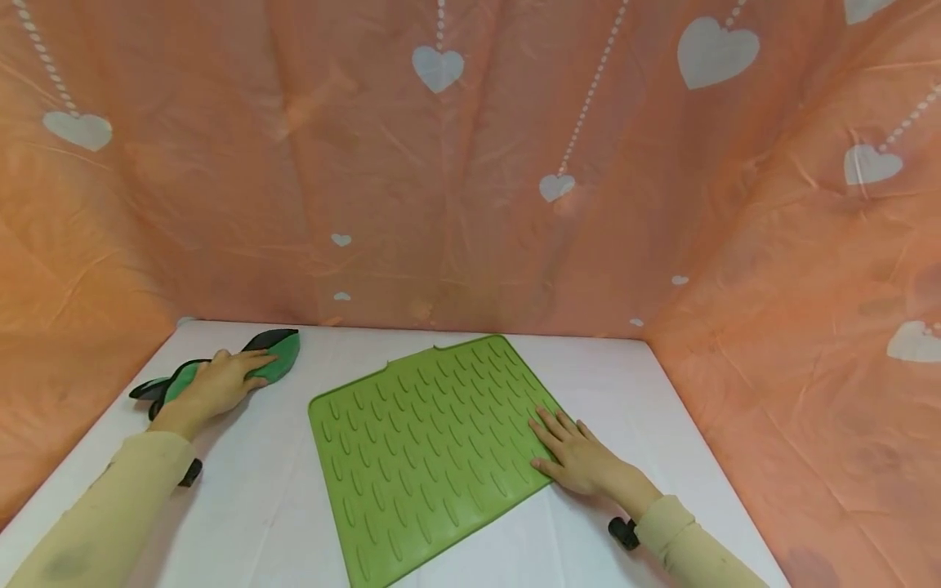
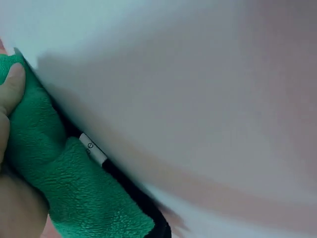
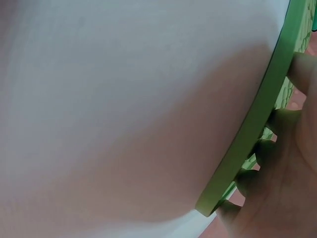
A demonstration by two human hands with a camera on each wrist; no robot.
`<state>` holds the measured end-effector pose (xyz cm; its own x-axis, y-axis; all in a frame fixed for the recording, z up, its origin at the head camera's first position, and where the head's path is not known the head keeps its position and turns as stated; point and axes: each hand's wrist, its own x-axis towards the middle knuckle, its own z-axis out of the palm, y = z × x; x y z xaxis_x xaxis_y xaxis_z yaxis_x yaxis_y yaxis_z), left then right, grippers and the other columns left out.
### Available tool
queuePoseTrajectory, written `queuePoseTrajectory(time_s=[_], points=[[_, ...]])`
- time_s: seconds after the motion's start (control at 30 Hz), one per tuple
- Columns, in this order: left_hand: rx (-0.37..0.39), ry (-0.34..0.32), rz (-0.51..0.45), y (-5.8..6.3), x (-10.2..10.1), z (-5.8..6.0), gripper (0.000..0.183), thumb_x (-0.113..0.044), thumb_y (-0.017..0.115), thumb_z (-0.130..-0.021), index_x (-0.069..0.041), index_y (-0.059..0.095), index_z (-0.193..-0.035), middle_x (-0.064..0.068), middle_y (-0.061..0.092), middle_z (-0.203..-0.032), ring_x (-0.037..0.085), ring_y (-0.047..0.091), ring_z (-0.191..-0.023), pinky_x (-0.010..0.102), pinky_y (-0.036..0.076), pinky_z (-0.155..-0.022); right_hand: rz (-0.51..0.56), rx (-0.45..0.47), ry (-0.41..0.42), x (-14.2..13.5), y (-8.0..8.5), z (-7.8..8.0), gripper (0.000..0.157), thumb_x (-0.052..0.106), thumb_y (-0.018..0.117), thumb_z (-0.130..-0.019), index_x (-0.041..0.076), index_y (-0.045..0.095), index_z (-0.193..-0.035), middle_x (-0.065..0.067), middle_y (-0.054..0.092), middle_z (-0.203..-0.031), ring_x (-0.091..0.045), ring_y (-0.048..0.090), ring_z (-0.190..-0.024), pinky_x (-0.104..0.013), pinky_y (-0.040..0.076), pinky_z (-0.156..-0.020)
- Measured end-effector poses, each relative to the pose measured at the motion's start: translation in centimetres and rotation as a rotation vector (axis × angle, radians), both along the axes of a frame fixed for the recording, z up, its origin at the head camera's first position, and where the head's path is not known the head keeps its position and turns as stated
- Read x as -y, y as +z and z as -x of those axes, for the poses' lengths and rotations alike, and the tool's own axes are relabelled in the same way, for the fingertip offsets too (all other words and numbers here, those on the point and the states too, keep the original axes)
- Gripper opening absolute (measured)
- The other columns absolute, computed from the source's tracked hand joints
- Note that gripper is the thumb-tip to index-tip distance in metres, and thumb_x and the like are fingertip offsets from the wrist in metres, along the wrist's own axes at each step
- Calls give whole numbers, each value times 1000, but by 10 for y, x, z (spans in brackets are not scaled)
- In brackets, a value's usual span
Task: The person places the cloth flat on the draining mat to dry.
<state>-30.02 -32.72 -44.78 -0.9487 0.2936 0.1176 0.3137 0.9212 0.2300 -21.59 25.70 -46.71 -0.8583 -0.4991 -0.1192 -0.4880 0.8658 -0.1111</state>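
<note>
Left sleeve [image 1: 88, 523] lies nearest the lens, to the left of the ribbed green mat [image 1: 434, 441], which is the landmark for all places below.

Mat: flat on the white-covered bench [image 1: 625, 384], skewed; near corner cut off by the frame.
Cloth: fleecy green cloth [image 1: 283, 359] with black edging, bunched, left of the mat's far half and well apart from it. White tag [image 2: 93, 148] on its edging.

Left hand [image 1: 216, 380]: laid over the cloth, visible thumb and forefinger extended; no pinch seen, remaining fingertips unclear.
Right hand [image 1: 577, 457]: fingers spread on the mat's right edge; wrist view has the palm outside the rim [image 3: 247, 124].

Step in hand (judged): left tends the cloth while right steadies the mat. Next move: lifting the cloth would call for closing on a fold; shifting the mat, for level pressure or fingers under its rim.

Edges: mat's far corner reaches about the bench's far edge, orange curtain [image 1: 478, 163] just beyond, so little room that way. Bare bench lies left of the mat, up to the cloth, and right of it, past the right hand.
</note>
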Motion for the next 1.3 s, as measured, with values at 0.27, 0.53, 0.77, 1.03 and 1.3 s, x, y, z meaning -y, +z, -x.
queuePoseTrajectory(time_s=[0.27,0.53,0.77,1.03,1.3], points=[[-143,-14,-216,5,4,-6,42,-9,62,-91,-1,53,-132,27,52,-126,46,45,-104,61,37,-85,-13,13,1,2,8,-2,67,53,37,-99,16,21,-152,-9,10,-159,-36,9,-143,-58,17,-111],[-242,-46,-348,25,-8,-11,39,-6,61,-92,0,55,-130,25,55,-124,47,44,-112,59,33,-91,-11,3,-4,2,9,-2,67,53,37,-98,16,22,-152,-9,10,-159,-37,10,-143,-58,18,-111],[-239,-44,-396,43,-35,-20,42,-13,58,-95,-5,51,-135,23,53,-130,48,40,-120,62,28,-97,8,-3,13,2,8,-3,66,51,39,-99,12,26,-151,-12,14,-158,-40,12,-142,-60,19,-110],[-233,-74,-427,58,-82,-24,42,-24,53,-98,-12,49,-138,15,50,-134,38,39,-125,56,33,-98,4,-5,13,2,7,-3,67,51,40,-99,12,25,-151,-12,14,-158,-40,13,-142,-60,19,-109],[-199,-213,-404,66,-148,-39,45,-27,54,-98,-16,46,-140,8,49,-138,31,36,-132,51,31,-106,-23,8,-9,3,7,-1,68,54,37,-98,16,23,-152,-8,11,-158,-35,11,-144,-56,18,-112]])
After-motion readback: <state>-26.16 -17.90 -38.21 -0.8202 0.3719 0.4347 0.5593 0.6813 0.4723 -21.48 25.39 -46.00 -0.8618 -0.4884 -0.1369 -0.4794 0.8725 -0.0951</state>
